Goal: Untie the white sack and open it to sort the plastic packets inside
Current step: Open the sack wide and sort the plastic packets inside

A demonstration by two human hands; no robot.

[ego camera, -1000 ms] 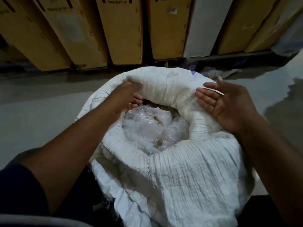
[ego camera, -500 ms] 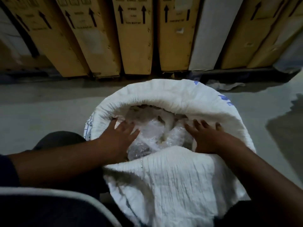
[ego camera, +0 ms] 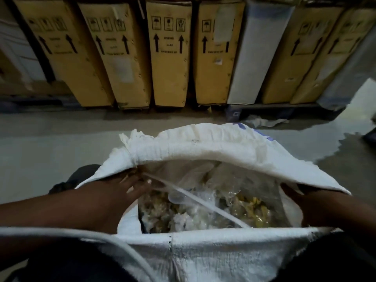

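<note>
The white sack [ego camera: 203, 147] stands open in front of me, its rolled rim stretched wide. Clear plastic packets [ego camera: 203, 214], some with yellowish contents, fill the inside. A thin white strip [ego camera: 205, 201] runs diagonally across the opening. My left hand [ego camera: 126, 190] reaches over the left rim, its blurred fingers pressed against the sack's inner corner. My right hand [ego camera: 303, 200] holds the right rim, and its fingertips are hidden under the folded cloth.
Tall yellow cardboard boxes [ego camera: 168, 58] and a white box [ego camera: 258, 53] lean in a row behind the sack. Crumpled wrap [ego camera: 262, 121] lies on the grey floor, with a dark wet patch [ego camera: 350, 157] at right. A white curved tube [ego camera: 97, 234] crosses my lap.
Both hands moved from the packets outward to the sack's sides. The mouth has been pulled much wider, showing more packets. The view has tilted upward.
</note>
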